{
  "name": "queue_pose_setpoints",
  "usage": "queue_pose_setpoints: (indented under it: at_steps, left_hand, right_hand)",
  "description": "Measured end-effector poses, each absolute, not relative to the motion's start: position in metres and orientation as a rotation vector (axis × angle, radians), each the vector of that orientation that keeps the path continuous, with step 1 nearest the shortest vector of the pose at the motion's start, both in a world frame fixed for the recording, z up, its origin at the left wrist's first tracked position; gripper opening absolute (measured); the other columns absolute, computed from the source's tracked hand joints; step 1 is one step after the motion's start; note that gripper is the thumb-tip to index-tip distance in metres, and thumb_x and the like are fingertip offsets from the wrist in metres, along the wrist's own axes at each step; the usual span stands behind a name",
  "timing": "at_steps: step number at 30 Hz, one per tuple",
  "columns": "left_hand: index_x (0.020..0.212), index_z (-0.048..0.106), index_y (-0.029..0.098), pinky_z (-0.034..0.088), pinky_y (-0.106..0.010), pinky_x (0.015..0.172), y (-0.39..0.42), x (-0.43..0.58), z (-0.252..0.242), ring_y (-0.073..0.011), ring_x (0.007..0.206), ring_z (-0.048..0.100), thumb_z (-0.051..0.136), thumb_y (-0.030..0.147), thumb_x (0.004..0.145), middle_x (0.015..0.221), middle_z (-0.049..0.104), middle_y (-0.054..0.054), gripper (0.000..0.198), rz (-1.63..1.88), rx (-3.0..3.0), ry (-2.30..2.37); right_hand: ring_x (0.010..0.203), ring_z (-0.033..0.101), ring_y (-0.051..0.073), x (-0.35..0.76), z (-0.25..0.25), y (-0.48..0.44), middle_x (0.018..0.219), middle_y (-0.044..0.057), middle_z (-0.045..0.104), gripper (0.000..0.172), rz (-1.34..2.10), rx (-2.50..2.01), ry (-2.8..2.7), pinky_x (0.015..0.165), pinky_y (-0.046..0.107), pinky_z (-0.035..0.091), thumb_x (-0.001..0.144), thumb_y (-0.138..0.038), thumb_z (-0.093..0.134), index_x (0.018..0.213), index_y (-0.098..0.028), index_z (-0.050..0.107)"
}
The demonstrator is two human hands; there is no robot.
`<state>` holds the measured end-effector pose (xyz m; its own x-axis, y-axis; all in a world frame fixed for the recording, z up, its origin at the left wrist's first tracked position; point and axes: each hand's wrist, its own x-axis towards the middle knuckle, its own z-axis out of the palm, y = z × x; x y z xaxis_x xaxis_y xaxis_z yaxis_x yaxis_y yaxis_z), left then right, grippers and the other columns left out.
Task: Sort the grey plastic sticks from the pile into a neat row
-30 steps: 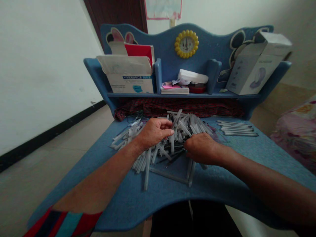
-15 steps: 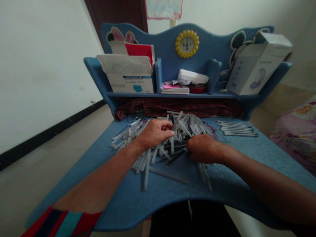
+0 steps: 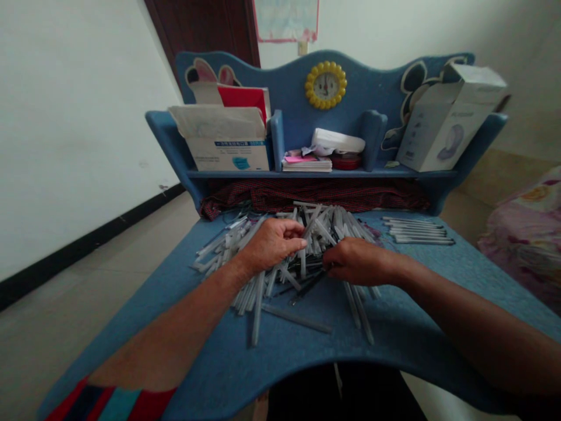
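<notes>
A heap of translucent pen barrels point(image 3: 258, 286), with dark thin pen parts point(image 3: 307, 286) among them, lies on the blue desk point(image 3: 210, 356). My left hand point(image 3: 274, 242) is at the heap's middle, thumb and fingers closed around the lower end of a slanting clear pen barrel point(image 3: 312, 220). Close by on the right, my right hand point(image 3: 357, 261) is low over the dark parts with its fingers curled together. What they pinch, if anything, is hidden. A single barrel point(image 3: 298, 318) lies apart in front of the heap.
Several pens point(image 3: 416, 231) lie in a row at the right. Behind the heap is a checked cloth point(image 3: 307, 196) under a shelf holding a mask box point(image 3: 230, 153), a white carton point(image 3: 449, 126) and small booklets point(image 3: 307, 165). A yellow clock point(image 3: 325, 85) is on the backboard.
My right hand has moved a little left, closer to my left hand, over the dark parts. My left hand stays nearly in place. The whole view has shifted slightly.
</notes>
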<state>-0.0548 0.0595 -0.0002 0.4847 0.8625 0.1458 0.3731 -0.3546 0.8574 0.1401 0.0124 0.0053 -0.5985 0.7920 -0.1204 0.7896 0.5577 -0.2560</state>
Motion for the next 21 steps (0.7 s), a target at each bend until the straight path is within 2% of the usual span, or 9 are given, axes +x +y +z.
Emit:
queue_pose_setpoints:
  at_steps: [3,6,14,21]
  left_hand:
    - [0.083,0.067,0.011,0.037,-0.019,0.047,0.057,-0.055,0.002,-0.0077,0.05,0.047,0.066,0.022,0.066,0.057,0.055,0.003,0.02,0.772,1.921,1.025]
    - [0.086,0.067,0.01,0.039,-0.02,0.05,0.056,-0.056,0.004,-0.0091,0.054,0.051,0.066,0.024,0.067,0.06,0.059,0.002,0.024,0.766,1.906,1.014]
    - [0.09,0.067,0.011,0.043,-0.022,0.055,0.053,-0.055,0.008,-0.0115,0.059,0.057,0.064,0.025,0.068,0.071,0.066,-0.002,0.026,0.708,1.88,1.001]
    - [0.092,0.068,0.011,0.046,-0.022,0.058,0.053,-0.054,0.006,-0.0131,0.066,0.06,0.064,0.024,0.068,0.078,0.069,-0.003,0.028,0.697,1.88,1.001]
  right_hand:
    - [0.061,0.062,0.012,0.157,0.002,0.02,0.069,0.002,0.068,0.013,1.049,-1.134,-2.291,0.055,0.021,0.045,0.08,-0.018,0.053,0.083,-0.014,0.065]
    - [0.062,0.065,0.014,0.168,-0.003,0.025,0.074,0.005,0.07,0.017,1.39,-0.914,-1.853,0.053,0.021,0.048,0.078,-0.027,0.063,0.087,-0.013,0.064]
    - [0.071,0.07,0.02,0.172,-0.008,0.027,0.083,0.009,0.073,0.017,1.629,-0.548,-1.456,0.058,0.028,0.055,0.075,-0.024,0.07,0.087,-0.013,0.063]
    - [0.058,0.068,0.017,0.171,-0.012,0.03,0.071,0.005,0.072,0.019,1.688,-0.462,-1.316,0.052,0.025,0.053,0.073,-0.026,0.072,0.084,-0.014,0.063]
